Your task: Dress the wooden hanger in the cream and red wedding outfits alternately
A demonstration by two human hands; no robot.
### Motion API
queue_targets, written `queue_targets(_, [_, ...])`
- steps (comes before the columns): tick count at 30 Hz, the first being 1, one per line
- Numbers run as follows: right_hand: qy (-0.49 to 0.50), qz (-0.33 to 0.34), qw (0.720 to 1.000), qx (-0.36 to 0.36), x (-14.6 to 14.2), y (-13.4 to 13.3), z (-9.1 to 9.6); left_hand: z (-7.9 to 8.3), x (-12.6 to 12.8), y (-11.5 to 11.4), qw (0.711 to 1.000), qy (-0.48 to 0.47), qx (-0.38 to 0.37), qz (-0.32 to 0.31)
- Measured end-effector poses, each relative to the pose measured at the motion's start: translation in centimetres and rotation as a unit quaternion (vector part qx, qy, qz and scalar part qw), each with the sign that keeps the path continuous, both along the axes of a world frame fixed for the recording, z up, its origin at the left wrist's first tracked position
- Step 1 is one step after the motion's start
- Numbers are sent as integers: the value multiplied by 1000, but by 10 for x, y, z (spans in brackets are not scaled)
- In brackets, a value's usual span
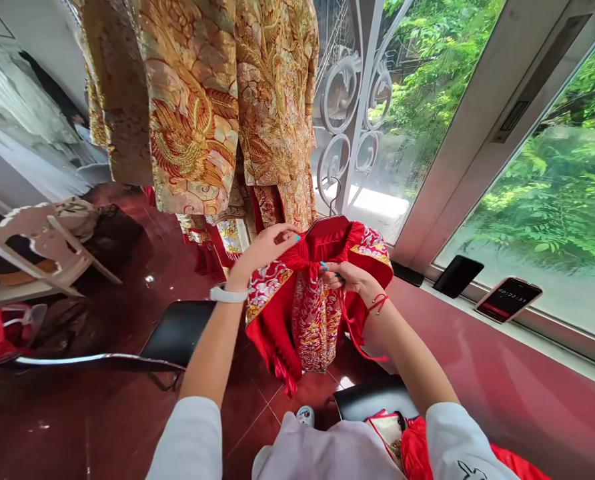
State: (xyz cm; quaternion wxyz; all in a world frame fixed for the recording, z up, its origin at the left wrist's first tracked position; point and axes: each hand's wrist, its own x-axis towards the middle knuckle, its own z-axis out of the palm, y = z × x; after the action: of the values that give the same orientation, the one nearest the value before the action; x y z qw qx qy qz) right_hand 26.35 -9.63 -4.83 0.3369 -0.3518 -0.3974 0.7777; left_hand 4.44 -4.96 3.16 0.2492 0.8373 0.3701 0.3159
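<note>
A red embroidered garment hangs on a hanger whose metal hook shows above it. My left hand pinches the red satin at the garment's top left, fingers curled on the cloth. My right hand grips the fabric just right of the middle, with a red string round its wrist. A white band sits on my left wrist. More red cloth lies in my lap.
Gold embroidered robes hang at the upper left. Two phones lean on the window sill at right. A black chair stands below my left arm, another black seat lower right. A white chair stands far left.
</note>
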Motion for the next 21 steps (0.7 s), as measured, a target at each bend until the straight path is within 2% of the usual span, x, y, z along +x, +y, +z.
queue_targets(2, [-9, 3, 1000, -10, 3, 1, -4, -11, -22, 17, 993, -10, -97, -64])
queue_targets(3, [-15, 3, 1000, -16, 3, 2, -4, -17, -29, 25, 988, -15, -136, -76])
queue_targets(5, [-22, -2, 999, -24, 2, 5, -4, -30, -36, 33, 985, -30, -160, -53])
queue_targets(6, [-24, -3, 999, -28, 0, 6, -2, -36, -36, 32, 989, -40, -139, -21])
queue_targets(8, [-25, -1, 999, -31, -2, 7, 4, -44, -32, 24, 996, -54, -43, 64])
queue_targets(11, [-6, 5, 1000, -29, -4, 8, 13, -48, -29, 9, 975, -35, 97, 195])
queue_targets(13, [20, -18, 999, -35, -7, 6, 15, -48, -29, 4, 959, -14, 131, 251])
queue_targets(15, [37, -54, 996, -53, -11, 4, 13, -50, -30, -1, 953, -17, 142, 266])
queue_targets(17, [36, -78, 994, -71, -15, 0, 8, -60, -25, -15, 949, -60, 168, 261])
queue_targets(19, [40, -78, 993, -76, -18, -4, 4, -79, -9, -42, 938, -145, 189, 252])
queue_targets(20, [51, -75, 993, -78, -20, -6, 3, -92, 3, -59, 931, -195, 182, 247])
queue_targets(21, [66, -70, 992, -82, -21, -7, 2, -106, 18, -77, 930, -252, 144, 226])
